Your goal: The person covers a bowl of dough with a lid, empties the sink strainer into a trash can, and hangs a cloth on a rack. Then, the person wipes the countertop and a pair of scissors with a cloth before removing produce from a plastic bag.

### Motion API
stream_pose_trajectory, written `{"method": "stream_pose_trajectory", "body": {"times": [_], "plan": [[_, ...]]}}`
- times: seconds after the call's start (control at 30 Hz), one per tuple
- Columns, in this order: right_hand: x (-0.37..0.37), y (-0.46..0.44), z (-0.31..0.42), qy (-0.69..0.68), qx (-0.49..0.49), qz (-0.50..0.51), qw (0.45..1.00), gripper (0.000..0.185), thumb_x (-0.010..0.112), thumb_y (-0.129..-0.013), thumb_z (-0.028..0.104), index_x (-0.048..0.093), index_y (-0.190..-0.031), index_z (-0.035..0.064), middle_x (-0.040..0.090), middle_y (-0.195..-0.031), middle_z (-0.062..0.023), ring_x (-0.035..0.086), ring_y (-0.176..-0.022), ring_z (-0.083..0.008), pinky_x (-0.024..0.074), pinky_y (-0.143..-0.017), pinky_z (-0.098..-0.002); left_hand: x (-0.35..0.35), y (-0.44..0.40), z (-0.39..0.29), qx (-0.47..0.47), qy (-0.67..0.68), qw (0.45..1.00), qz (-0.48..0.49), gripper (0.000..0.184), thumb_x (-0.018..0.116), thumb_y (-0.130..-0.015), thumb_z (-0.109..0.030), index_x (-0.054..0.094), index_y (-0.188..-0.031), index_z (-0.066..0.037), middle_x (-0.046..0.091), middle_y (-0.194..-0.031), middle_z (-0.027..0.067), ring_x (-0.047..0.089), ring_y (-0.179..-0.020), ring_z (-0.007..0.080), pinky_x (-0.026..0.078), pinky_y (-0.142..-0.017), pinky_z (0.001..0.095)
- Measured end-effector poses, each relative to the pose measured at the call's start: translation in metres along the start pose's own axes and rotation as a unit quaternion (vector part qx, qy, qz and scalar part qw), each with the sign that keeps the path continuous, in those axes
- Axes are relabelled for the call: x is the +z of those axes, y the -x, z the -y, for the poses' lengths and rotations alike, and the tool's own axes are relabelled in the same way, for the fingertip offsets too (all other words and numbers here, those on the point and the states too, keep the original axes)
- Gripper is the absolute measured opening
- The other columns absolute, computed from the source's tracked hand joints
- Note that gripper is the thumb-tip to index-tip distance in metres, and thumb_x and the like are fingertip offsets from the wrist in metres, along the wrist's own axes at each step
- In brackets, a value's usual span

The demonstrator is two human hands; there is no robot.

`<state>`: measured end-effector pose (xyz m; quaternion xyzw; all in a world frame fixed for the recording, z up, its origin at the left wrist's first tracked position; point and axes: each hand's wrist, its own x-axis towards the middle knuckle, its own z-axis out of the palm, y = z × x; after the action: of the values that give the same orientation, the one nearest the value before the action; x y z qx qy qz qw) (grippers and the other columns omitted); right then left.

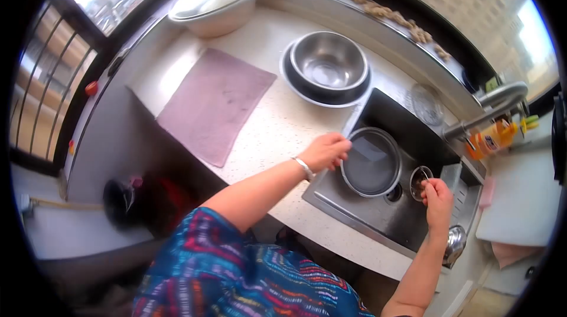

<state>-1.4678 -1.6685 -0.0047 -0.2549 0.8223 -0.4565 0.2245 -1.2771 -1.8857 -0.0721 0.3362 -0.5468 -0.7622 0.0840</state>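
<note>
In the sink (360, 213) sits a round metal basin (371, 162) with a grey inside and a pale rim, tilted a little. My left hand (328, 152) is closed at the basin's left rim, fingertips curled over it. To the right, my right hand (437, 199) pinches a small round metal cup (419, 183) with a dark inside, above the sink floor. It may be a drain basket, but its details are blurred. Close to it, the drain hole (394, 192) shows beside the basin.
Stacked steel bowls (328, 60) stand on the counter behind the sink. A mauve cloth (215, 101) lies left of them, near a lidded tub (217, 7). The faucet (484, 116), an orange bottle (495, 138) and a white board (522, 199) are at the right.
</note>
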Motion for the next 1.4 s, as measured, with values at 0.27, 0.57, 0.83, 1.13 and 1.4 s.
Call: {"method": "stream_pose_trajectory", "body": {"times": [0.27, 0.57, 0.83, 1.13, 1.4], "plan": [[0.092, 0.045, 0.065, -0.015, -0.151, 0.185, 0.971, 0.011, 0.046, -0.089, 0.01, 0.055, -0.087, 0.0032, 0.052, -0.075, 0.0032, 0.04, -0.059, -0.0005, 0.0318, -0.052, -0.0133, 0.012, 0.053, 0.029, 0.025, 0.502, 0.799, 0.33, 0.052, 0.047, -0.08, -0.051, 0.037, -0.121, -0.021, 0.047, -0.116, 0.014, 0.049, -0.104, 0.0312, 0.041, -0.08, 0.05], [0.269, 0.163, 0.165, -0.083, -0.285, 0.381, 0.875, 0.017, 0.05, -0.08, -0.003, 0.054, -0.097, -0.0028, 0.052, -0.094, -0.0071, 0.05, -0.072, -0.0093, 0.0415, -0.067, -0.0196, -0.165, 0.223, 0.069, 0.218, 0.554, 0.784, 0.177, 0.037, 0.056, -0.073, -0.032, 0.053, -0.105, -0.014, 0.059, -0.101, 0.0063, 0.058, -0.093, 0.0199, 0.048, -0.074, 0.0343], [0.369, 0.246, 0.165, -0.04, -0.203, 0.399, 0.893, 0.012, 0.051, -0.083, 0.001, 0.056, -0.095, -0.0004, 0.054, -0.09, -0.0045, 0.052, -0.078, -0.0095, 0.0449, -0.071, -0.021, -0.382, 0.487, 0.15, 0.394, 0.414, 0.784, -0.242, 0.05, 0.056, -0.074, -0.018, 0.043, -0.121, -0.005, 0.052, -0.115, 0.011, 0.053, -0.104, 0.0236, 0.047, -0.084, 0.0378], [0.408, 0.3, 0.211, -0.003, -0.19, 0.396, 0.898, 0.013, 0.052, -0.084, 0.003, 0.056, -0.096, -0.0005, 0.056, -0.089, -0.0042, 0.054, -0.082, -0.0105, 0.046, -0.073, -0.0225, -0.425, 0.625, 0.136, 0.404, 0.012, 0.689, -0.602, 0.056, 0.058, -0.072, -0.002, 0.035, -0.123, -0.004, 0.047, -0.113, 0.0065, 0.049, -0.1, 0.0155, 0.044, -0.085, 0.0308], [0.409, 0.321, 0.226, 0.014, -0.196, 0.369, 0.908, 0.013, 0.052, -0.084, 0.004, 0.056, -0.095, -0.001, 0.056, -0.088, -0.0046, 0.053, -0.078, -0.0101, 0.0452, -0.071, -0.0219, -0.509, 0.534, 0.297, -0.249, -0.208, 0.673, -0.665, 0.066, 0.066, -0.063, -0.015, 0.04, -0.123, -0.009, 0.047, -0.111, 0.018, 0.048, -0.102, 0.0368, 0.041, -0.088, 0.0389]]}}
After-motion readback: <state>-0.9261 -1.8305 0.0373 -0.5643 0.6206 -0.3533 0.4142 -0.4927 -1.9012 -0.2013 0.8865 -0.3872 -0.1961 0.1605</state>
